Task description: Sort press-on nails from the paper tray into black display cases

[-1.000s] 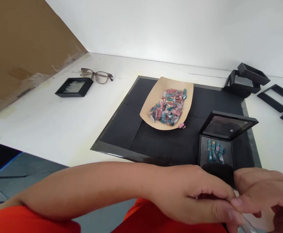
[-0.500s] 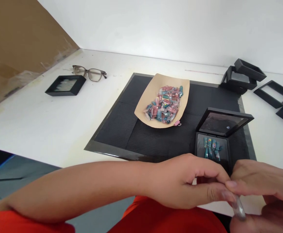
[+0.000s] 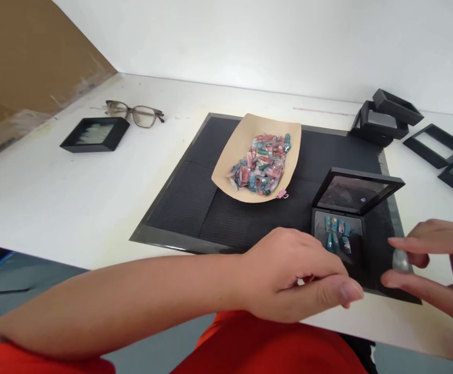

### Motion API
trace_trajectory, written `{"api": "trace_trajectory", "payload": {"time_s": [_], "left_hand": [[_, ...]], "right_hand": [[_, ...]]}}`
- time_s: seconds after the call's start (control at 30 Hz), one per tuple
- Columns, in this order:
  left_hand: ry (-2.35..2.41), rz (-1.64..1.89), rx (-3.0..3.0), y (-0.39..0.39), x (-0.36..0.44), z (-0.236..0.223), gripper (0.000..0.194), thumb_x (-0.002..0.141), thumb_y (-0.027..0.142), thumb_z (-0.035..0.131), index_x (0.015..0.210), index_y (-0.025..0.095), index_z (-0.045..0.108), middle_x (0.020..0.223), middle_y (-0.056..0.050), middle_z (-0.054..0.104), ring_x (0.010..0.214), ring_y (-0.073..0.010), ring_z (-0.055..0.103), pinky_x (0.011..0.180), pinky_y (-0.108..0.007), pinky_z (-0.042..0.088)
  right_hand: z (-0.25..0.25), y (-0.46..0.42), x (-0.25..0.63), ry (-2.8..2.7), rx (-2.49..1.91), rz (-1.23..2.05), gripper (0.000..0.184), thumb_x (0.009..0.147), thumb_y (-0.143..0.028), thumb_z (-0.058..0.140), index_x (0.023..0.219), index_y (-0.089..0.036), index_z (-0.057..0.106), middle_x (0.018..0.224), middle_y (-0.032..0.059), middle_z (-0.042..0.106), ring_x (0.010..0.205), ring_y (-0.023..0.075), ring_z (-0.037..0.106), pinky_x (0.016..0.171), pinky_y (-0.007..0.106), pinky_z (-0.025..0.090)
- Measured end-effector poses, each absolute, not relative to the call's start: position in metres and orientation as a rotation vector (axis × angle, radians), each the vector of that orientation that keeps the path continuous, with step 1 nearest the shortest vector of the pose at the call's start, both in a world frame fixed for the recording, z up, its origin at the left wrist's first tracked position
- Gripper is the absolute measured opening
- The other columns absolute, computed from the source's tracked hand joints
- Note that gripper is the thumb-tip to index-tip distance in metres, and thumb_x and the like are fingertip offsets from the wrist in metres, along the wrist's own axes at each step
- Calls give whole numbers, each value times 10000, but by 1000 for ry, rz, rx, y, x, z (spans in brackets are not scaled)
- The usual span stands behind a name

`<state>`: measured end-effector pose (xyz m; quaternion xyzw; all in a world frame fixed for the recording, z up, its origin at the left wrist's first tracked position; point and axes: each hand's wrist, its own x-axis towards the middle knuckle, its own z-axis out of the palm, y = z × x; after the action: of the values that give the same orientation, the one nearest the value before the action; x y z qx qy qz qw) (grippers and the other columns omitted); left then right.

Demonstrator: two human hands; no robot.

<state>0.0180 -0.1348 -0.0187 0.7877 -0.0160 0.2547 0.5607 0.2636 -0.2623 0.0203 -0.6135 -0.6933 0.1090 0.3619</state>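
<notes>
My right hand (image 3: 424, 259) pinches a small, clear, rounded piece (image 3: 400, 261) between thumb and fingers, above the right edge of the dark mat. My left hand (image 3: 304, 278) is closed in front of an open black display case (image 3: 357, 231), its thumb pressed to the curled fingers. Whatever it may hold is hidden. Several teal press-on nails (image 3: 335, 234) with small coloured designs lie in rows in the case. Its windowed lid (image 3: 360, 193) stands tilted up, with a tiny shiny bit visible on the window. The hands are apart.
A tan paper tray (image 3: 226, 179) of pink and teal wrapped pieces (image 3: 263, 163) sits on the black mat (image 3: 183, 208), a pink binder clip (image 3: 282, 194) on its edge. Black frames (image 3: 397, 106) stand at the right. Glasses (image 3: 142, 115) and a black box (image 3: 96, 134) are at the left.
My hands were touching, with a clear strip stretched between them half a second ago. They have since parted; my right hand moved up and right with the clear piece.
</notes>
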Motion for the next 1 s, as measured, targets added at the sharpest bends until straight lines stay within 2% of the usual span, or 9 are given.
{"api": "trace_trajectory", "payload": {"time_s": [0.07, 0.17, 0.27, 0.53, 0.67, 0.83, 1.0], "left_hand": [[-50, 632, 1940, -134, 18, -22, 356, 1138, 287, 586, 855, 157, 757, 744, -27, 797, 653, -135, 648, 665, -273, 515], [-49, 672, 2026, -133, 18, -26, 393, 1149, 330, 578, 843, 158, 754, 728, -20, 789, 638, -137, 649, 637, -293, 492], [-37, 664, 2099, -132, 17, -28, 440, 1161, 364, 557, 825, 159, 754, 724, -12, 783, 637, -133, 651, 635, -304, 480], [1, 639, 2223, -130, 18, -31, 500, 1170, 409, 523, 808, 174, 775, 708, 4, 767, 630, -130, 633, 631, -318, 455], [0, 588, 2259, -128, 19, -32, 518, 1177, 424, 495, 826, 175, 784, 728, -6, 778, 645, -141, 648, 637, -321, 450], [7, 506, 2303, -127, 19, -32, 562, 1190, 453, 439, 833, 183, 779, 748, -14, 789, 664, -153, 675, 652, -326, 449], [17, 472, 2325, -127, 19, -32, 567, 1196, 465, 417, 822, 198, 748, 757, -18, 792, 681, -159, 697, 661, -321, 447]], "right_hand": [[19, -257, 263, -1836, -1600, 290, 273, 978, -618, 803, 967, -346, 812, 682, -33, 737, 491, 135, 631, 411, 260, 478], [14, -250, 264, -1892, -1657, 384, 394, 987, -696, 745, 912, -317, 822, 629, -25, 704, 494, 130, 639, 427, 238, 495], [5, -248, 268, -1932, -1724, 492, 439, 995, -728, 709, 960, -315, 855, 641, -15, 685, 524, 133, 631, 453, 231, 510], [0, -250, 274, -1974, -1761, 566, 504, 981, -768, 690, 1054, -314, 897, 659, 13, 667, 555, 153, 596, 466, 254, 482], [0, -247, 275, -1973, -1741, 574, 447, 1010, -711, 693, 1043, -317, 902, 633, 2, 650, 523, 139, 572, 455, 256, 459], [0, -247, 277, -1976, -1708, 626, 358, 1043, -618, 699, 996, -331, 909, 681, 9, 699, 543, 128, 603, 461, 252, 461], [-2, -249, 276, -1938, -1780, 560, 446, 1019, -704, 681, 1063, -318, 901, 638, -2, 633, 526, 135, 569, 447, 252, 445]]}}
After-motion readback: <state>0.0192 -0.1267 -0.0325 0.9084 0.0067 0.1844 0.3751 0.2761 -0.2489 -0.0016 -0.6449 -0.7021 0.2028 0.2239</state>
